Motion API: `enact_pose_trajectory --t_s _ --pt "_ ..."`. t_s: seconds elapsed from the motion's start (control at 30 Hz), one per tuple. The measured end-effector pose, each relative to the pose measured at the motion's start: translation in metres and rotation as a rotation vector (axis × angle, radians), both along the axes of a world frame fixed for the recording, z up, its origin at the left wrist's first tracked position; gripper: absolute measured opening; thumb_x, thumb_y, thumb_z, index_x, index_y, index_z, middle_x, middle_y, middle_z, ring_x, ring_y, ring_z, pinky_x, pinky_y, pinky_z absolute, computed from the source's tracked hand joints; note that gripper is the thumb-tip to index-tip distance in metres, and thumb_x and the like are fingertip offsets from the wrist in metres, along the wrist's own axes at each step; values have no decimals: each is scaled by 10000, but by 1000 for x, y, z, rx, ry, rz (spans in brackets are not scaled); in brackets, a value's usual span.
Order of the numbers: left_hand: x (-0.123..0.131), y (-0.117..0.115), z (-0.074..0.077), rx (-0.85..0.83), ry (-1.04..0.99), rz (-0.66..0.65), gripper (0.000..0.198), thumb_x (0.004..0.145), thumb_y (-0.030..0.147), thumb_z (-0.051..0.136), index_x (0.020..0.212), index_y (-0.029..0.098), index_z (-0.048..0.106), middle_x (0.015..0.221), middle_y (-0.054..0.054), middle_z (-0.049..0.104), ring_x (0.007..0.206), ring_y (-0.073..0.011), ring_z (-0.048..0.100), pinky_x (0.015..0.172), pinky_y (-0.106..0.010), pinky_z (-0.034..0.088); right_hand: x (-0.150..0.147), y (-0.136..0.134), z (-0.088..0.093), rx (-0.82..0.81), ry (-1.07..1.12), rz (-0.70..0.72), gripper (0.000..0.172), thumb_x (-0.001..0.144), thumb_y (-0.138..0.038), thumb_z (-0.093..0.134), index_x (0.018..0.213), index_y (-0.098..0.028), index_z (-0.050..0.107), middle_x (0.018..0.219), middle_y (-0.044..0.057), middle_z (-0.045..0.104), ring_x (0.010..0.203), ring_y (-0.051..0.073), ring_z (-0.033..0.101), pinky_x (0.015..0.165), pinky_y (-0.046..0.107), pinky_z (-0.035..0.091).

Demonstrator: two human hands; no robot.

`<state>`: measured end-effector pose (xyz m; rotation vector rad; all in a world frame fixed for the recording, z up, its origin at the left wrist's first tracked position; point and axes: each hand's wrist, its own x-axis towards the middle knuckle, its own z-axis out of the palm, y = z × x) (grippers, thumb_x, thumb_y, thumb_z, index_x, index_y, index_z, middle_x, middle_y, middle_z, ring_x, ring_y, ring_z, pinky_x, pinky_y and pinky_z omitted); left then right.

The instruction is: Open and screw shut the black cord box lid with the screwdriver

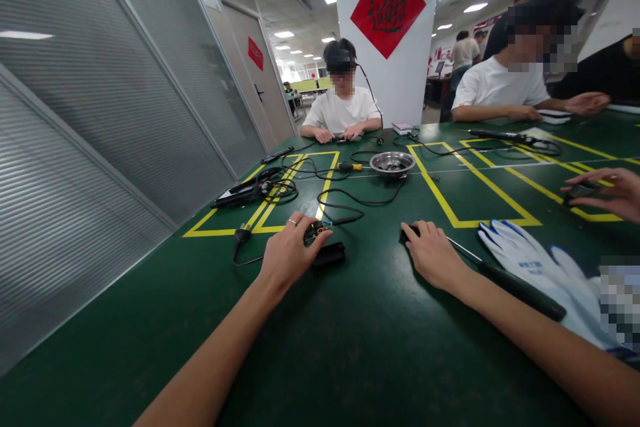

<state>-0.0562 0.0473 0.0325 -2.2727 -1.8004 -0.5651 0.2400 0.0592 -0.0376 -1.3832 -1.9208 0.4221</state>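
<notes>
My left hand curls its thumb and fingers round a small wired black part, which shows orange and blue bits and joins a black cable. Just below those fingers a black plastic casing piece lies on the green table. My right hand closes its fingertips over a small black piece at the tabletop; the fingers hide most of it. Beside the right wrist lies a long screwdriver with a dark handle, its shaft pointing toward that hand.
White gloves lie at right, partly under the screwdriver. Ahead stand a metal bowl with small dark pieces and a yellow screwdriver. Cabled tools lie left, near a plug. Another person's hand reaches in from the right.
</notes>
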Motion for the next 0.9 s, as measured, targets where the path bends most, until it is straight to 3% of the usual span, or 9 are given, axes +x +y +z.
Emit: enact_pose_trajectory --t_s 0.1,0.23,0.3,0.4,0.5,0.67,0.9 --pt "1 -1 0 0 -16 41 421 933 564 387 1084 207 550 1043 -55 620 868 -233 630 710 -302 466 -7 -12 16 90 -148 55 479 895 -357 433 1325 -149 462 1295 207 474 1241 381 352 1022 644 213" --pt "4 -2 -2 -8 -62 84 403 940 554 382 1100 213 527 994 -46 656 862 -243 647 706 -303 456 -45 -35 35 178 -300 274 407 919 -296 364 1267 -162 526 1248 164 532 1174 297 443 1021 510 322" --pt "6 -3 -4 -3 -78 93 390 943 542 387 1102 214 524 1003 -48 662 877 -244 651 718 -301 455 -73 -41 36 206 -344 367 399 915 -274 376 1270 -167 522 1265 146 532 1176 270 458 1009 461 364" --pt "8 -4 -6 -4 -79 98 378 944 526 397 1117 213 520 1012 -55 668 896 -247 653 730 -300 455 -110 -34 28 234 -372 443 457 901 -290 422 1344 -181 446 1414 127 415 1304 269 353 1073 460 314" --pt "8 -4 -7 -16 -74 85 376 942 520 404 1126 213 517 1011 -60 672 905 -251 655 733 -302 456 -127 -20 18 217 -378 466 430 891 -276 446 1313 -199 488 1404 113 431 1307 258 357 1063 460 333" --pt "8 -4 -7 -46 -72 85 398 943 543 381 1120 216 521 1012 -63 676 897 -247 658 733 -301 454 -98 -19 17 150 -338 405 296 890 -220 443 1104 -203 647 1201 117 556 1145 223 471 952 419 432" --pt "13 -7 -6 -82 -72 58 430 937 571 372 1123 208 510 996 -66 676 868 -244 659 723 -302 452 -28 -63 41 46 -231 309 282 854 -247 523 1126 -237 597 1166 74 551 1065 192 507 928 410 472"
